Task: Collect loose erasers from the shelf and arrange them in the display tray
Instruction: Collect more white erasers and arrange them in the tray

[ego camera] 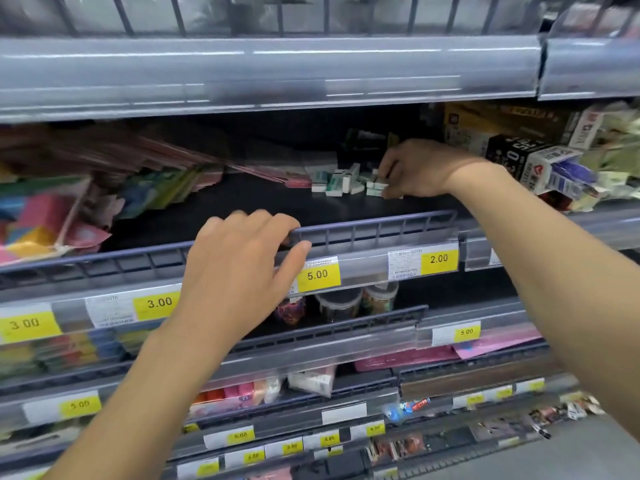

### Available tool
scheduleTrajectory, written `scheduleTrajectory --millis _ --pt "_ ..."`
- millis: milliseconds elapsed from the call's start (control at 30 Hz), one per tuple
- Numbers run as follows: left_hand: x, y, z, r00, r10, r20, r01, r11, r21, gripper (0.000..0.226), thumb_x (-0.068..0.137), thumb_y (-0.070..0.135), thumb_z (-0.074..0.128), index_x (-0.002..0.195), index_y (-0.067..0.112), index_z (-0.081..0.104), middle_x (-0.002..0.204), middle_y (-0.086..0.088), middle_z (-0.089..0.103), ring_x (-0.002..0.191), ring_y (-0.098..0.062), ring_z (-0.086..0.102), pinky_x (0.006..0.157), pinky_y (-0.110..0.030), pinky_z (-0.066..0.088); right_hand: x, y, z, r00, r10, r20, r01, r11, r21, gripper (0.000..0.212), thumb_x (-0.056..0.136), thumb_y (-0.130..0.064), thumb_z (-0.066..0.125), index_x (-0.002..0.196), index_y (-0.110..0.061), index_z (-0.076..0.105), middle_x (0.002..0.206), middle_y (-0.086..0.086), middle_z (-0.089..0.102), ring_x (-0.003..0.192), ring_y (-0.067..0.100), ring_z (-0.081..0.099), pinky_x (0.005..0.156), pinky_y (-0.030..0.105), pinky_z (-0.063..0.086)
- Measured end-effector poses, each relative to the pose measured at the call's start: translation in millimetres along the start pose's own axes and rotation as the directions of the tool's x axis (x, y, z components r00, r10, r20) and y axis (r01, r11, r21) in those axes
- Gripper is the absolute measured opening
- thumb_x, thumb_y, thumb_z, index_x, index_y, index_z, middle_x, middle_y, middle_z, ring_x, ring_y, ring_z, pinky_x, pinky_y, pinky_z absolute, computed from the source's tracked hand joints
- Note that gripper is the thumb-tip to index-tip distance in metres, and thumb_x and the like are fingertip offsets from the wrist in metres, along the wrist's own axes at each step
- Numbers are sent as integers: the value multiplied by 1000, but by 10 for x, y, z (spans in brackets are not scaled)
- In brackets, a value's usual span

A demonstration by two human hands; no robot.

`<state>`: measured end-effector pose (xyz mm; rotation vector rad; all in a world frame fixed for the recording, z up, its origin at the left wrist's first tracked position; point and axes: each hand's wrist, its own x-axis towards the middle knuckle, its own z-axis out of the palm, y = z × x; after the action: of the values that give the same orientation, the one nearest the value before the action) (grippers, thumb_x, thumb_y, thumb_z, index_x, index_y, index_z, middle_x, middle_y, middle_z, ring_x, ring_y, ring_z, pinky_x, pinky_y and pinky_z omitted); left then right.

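Observation:
Several loose erasers (337, 181), white with green sleeves, lie scattered on the dark shelf board (242, 202) toward the back. My right hand (419, 169) reaches deep into the shelf and pinches a few erasers (375, 188) at the right end of the pile. My left hand (239, 268) hangs on the shelf's front wire rail (374, 225), fingers curled over it and thumb under it. I can make out no display tray; a dark green box (367, 138) stands blurred behind the erasers.
Colourful paper packs (45, 220) fill the shelf's left side. Boxed goods (540, 161) crowd the right. An upper shelf edge (270, 74) overhangs closely. Yellow price tags (318, 274) line the rail, with lower shelves of small jars (346, 304) and packets below.

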<state>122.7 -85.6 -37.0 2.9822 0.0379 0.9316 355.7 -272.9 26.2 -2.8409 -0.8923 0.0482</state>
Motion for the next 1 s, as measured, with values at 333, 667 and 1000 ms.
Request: scheduleTrajectory --millis 333,667,1000 --pt "156 84 -123 976 -191 102 211 947 -243 37 95 62 47 112 35 66 95 21 67 96 -9 62 81 -35 47 -179 0 -52 991 -2 -137 47 942 332 25 79 -28 81 102 -27 70 97 -8 71 85 8 65 74 26 51" --pt "623 384 -96 879 -406 250 422 419 -804 54 83 71 52 117 29 60 97 12 77 94 -6 72 90 -45 59 -793 -752 202 853 -224 -472 511 546 664 25 80 -18 76 103 -22 66 91 -3 71 82 15 69 76 36 59" --pt "652 11 -36 877 -437 201 404 443 -800 16 86 28 51 98 38 53 80 9 71 54 -2 61 48 -26 48 -430 -393 -46 945 -135 -297 268 842 468 33 88 -27 75 121 -26 67 113 -2 69 94 8 62 82 18 46"
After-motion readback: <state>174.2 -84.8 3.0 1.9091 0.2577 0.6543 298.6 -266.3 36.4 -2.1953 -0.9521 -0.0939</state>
